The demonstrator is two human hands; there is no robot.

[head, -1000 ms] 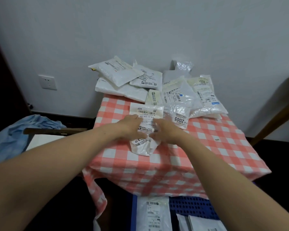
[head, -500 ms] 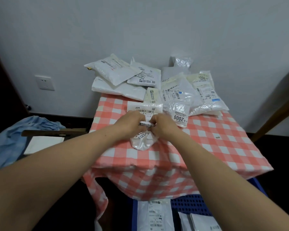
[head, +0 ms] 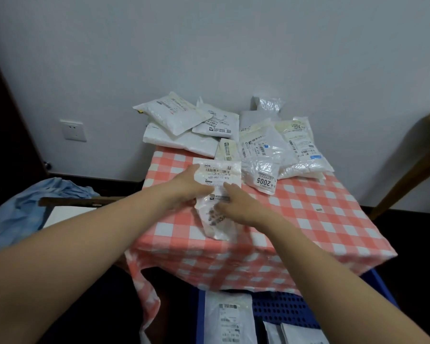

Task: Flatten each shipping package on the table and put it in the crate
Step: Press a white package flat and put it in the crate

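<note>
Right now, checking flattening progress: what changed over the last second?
The hands, bunched together half a second ago, spread apart over the white labelled plastic package: left hand at its left edge, right hand lower right. Package and pile of packages behind stayed put.

Wall (head: 209,45): plain, pale grey.
Socket (head: 73,130): white, low on the wall, left.
Blue cloth (head: 15,214): crumpled, far left.
Wooden bar (head: 80,201): beside the cloth, over a white sheet (head: 65,214).
Wooden frame (head: 412,167): slanted, right edge.
</note>
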